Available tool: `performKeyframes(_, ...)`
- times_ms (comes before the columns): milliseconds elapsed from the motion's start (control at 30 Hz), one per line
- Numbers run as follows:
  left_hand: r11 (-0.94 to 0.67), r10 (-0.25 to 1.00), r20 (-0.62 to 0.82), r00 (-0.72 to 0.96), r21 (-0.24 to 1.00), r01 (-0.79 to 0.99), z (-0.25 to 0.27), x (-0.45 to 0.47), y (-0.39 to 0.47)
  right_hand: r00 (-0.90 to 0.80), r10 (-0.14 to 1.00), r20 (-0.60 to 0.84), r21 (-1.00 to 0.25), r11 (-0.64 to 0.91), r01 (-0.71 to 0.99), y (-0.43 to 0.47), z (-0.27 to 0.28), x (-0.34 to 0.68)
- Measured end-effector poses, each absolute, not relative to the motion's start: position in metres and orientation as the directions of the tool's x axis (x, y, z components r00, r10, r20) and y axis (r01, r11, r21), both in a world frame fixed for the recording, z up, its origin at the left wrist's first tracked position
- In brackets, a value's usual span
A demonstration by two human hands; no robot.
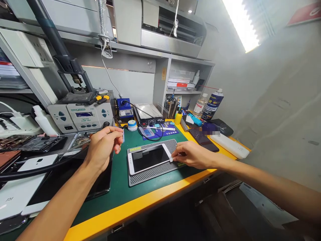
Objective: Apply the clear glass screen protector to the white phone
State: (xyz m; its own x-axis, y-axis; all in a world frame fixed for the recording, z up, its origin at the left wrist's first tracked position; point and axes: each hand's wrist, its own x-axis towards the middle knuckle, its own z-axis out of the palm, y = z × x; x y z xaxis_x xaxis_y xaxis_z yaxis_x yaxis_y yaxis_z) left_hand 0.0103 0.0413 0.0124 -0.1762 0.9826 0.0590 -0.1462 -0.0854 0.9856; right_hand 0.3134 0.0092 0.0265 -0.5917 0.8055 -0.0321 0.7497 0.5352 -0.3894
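A white phone [150, 159] with a dark screen lies face up on a grey perforated mat [150, 175] in front of me. At the phone's right end, my right hand [189, 154] is closed in a pinch on a small white piece [171, 159], touching the phone's edge or very near it. My left hand [104, 145] is raised to the left of the phone, clear of it. Its thumb and fingers pinch a small thin pale-blue piece [123, 135], mostly hidden by the fingers.
A green work mat [120, 197] covers the yellow-edged bench [140, 204]. Tablets and phone parts [27, 180] crowd the left, crossed by a black cable [37, 172]. Behind stand a soldering station [82, 117] and a small white-lidded jar [132, 125]. At right lie a dark phone [204, 139] and a spray can [212, 105].
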Motion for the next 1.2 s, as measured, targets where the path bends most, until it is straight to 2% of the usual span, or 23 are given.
performKeyframes(200,-0.089,0.983,0.066,-0.171,0.988,-0.129,0.012,0.01,0.04,-0.612,0.791,-0.015,-0.295,0.581,0.758,0.005,0.02,0.314)
performKeyframes(400,-0.09,0.985,0.071,-0.155,0.989,-0.12,0.011,0.01,0.04,-0.684,0.728,-0.044,-0.04,0.683,0.729,-0.005,0.022,0.305)
performKeyframes(533,-0.096,0.985,0.077,-0.154,0.988,-0.121,0.013,0.012,0.039,-0.697,0.715,-0.05,0.049,0.699,0.714,-0.008,0.022,0.296)
performKeyframes(733,-0.103,0.984,0.082,-0.156,0.986,-0.135,0.014,0.011,0.037,-0.736,0.676,-0.046,0.069,0.737,0.673,-0.006,0.019,0.28)
performKeyframes(933,-0.112,0.984,0.088,-0.158,0.982,-0.15,0.015,0.011,0.039,-0.773,0.625,-0.109,0.05,0.78,0.624,-0.007,0.028,0.246)
performKeyframes(1200,-0.15,0.977,0.121,-0.178,0.975,-0.162,0.018,0.01,0.037,-0.893,0.449,-0.038,0.142,0.887,0.44,-0.013,0.025,0.2)
